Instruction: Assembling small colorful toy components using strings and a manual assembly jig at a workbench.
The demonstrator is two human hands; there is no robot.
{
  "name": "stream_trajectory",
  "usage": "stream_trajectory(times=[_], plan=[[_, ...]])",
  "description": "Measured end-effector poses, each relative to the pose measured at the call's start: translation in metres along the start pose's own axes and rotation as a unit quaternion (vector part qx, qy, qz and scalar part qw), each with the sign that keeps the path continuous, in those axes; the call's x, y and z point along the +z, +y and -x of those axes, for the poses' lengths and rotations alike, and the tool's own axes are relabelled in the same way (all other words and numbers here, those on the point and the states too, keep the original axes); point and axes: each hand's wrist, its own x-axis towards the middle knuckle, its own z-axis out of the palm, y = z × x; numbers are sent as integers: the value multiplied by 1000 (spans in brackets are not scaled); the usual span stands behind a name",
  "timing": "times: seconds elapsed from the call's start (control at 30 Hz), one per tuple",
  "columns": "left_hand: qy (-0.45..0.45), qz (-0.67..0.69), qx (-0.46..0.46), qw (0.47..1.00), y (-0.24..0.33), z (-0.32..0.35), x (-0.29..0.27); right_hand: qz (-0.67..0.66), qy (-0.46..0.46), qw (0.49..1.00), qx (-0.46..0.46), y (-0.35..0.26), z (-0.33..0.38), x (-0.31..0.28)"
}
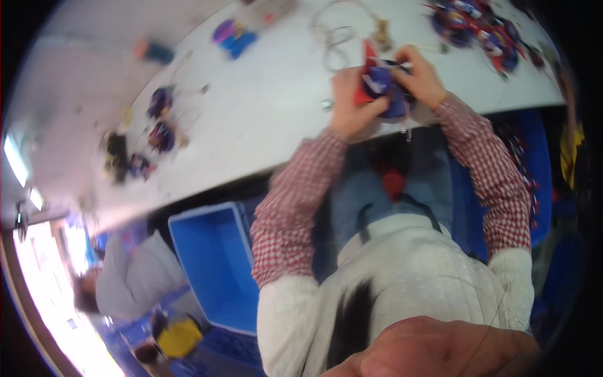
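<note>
- Head view looks down at a white table (270, 113), tilted in the frame, with the person's two forearms in red-checked sleeves reaching up to its near edge.
- At that near edge of the table, both hands meet on a small cloth piece (383, 85) of blue, red and white fabric; it rests at or just over the edge, between the hands.
- The left hand (352, 103) is curled around the left side of the cloth piece, fingers folded onto the red part, gripping it.
- The right hand (422, 78) is closed over the top right of the cloth piece, fingers bent down onto it; the picture is blurred, so the exact pinch cannot be told.
- Just beyond the hands on the table lies a loop of thin cord (333, 34).
- Toward the far right of the table sits a heap of similar blue and red pieces (477, 28).
- On the left part of the table lie several more small dark and purple pieces (160, 119), well apart from the hands, and another blue one (233, 36) lies near the far edge.
- Below the table's near edge, left of the person's arms, stands a blue plastic bin (213, 264).
- Farther left of the bin, another person in a grey top (135, 276) is seen, blurred.
- The person's lap under the table shows blue trousers and a white quilted vest (427, 270).
</note>
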Motion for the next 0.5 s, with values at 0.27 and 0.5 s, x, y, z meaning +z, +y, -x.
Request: stream_trajectory(times=[0.27,0.5], plan=[[121,300,-162,932,52,21,-72,-173,-132,975,-37,-94,-32,38],[392,347,-273,807,8,107,-236,-188,-218,955,-72,-126,-34,95]])
